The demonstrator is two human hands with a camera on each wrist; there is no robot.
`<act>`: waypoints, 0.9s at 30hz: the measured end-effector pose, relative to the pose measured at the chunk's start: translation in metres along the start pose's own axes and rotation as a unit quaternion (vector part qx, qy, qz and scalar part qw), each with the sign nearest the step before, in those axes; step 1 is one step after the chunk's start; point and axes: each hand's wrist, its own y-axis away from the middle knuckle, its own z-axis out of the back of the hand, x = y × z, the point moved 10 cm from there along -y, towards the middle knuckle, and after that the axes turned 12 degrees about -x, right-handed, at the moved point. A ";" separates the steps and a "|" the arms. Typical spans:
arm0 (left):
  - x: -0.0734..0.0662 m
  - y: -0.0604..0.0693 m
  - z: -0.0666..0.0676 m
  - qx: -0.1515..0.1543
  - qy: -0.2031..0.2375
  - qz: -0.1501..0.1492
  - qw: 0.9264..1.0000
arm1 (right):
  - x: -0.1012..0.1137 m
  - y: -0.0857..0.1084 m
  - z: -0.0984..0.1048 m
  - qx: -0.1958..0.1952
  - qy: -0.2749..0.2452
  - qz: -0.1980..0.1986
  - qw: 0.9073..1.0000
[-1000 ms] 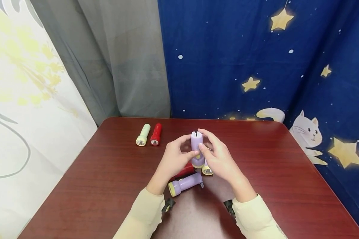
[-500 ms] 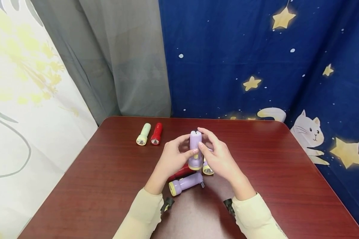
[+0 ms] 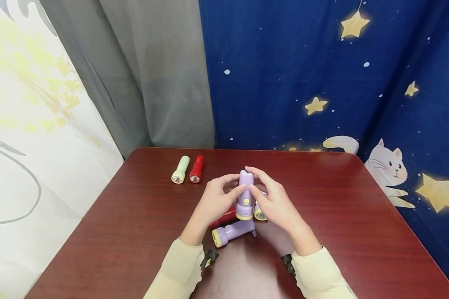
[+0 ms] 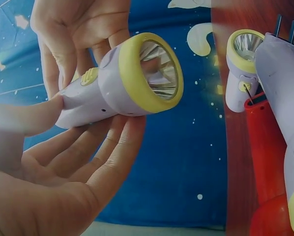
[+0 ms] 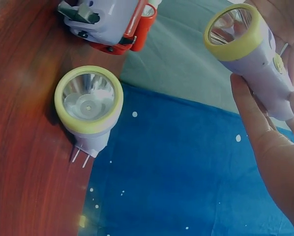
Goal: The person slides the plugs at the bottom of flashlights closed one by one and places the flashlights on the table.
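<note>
Both hands hold a lilac flashlight (image 3: 245, 195) above the middle of the table, its yellow-rimmed lens end pointing down toward the person. My left hand (image 3: 215, 199) grips it from the left, thumb on the body near the yellow switch (image 4: 89, 76). From the right, my right hand (image 3: 277, 203) grips the body with thumb and fingers. In the left wrist view the lens (image 4: 160, 71) shows no clear glow. Below the hands lie a second lilac flashlight (image 3: 237, 229) with plug prongs out, a red flashlight (image 3: 224, 217), and a third lilac flashlight (image 5: 89, 98), partly hidden by my right hand in the head view.
A pale green flashlight (image 3: 181, 169) and another red flashlight (image 3: 196, 169) lie side by side at the back left of the brown table (image 3: 340, 199). Behind it hang a grey curtain (image 3: 172, 83) and a blue star-patterned curtain (image 3: 277, 74).
The held flashlight has tilted, and its lens end has come lower and nearer. The left thumb has moved up, so the yellow switch now shows. The flashlights on the table have not moved.
</note>
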 end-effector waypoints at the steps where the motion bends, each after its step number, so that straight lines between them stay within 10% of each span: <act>1: 0.000 0.000 0.000 0.002 -0.003 0.000 1.000 | 0.000 0.000 0.000 0.001 0.002 0.002 1.000; 27: 0.005 0.000 -0.004 0.016 -0.020 0.004 1.000 | -0.005 0.006 -0.006 0.055 0.023 -0.022 0.998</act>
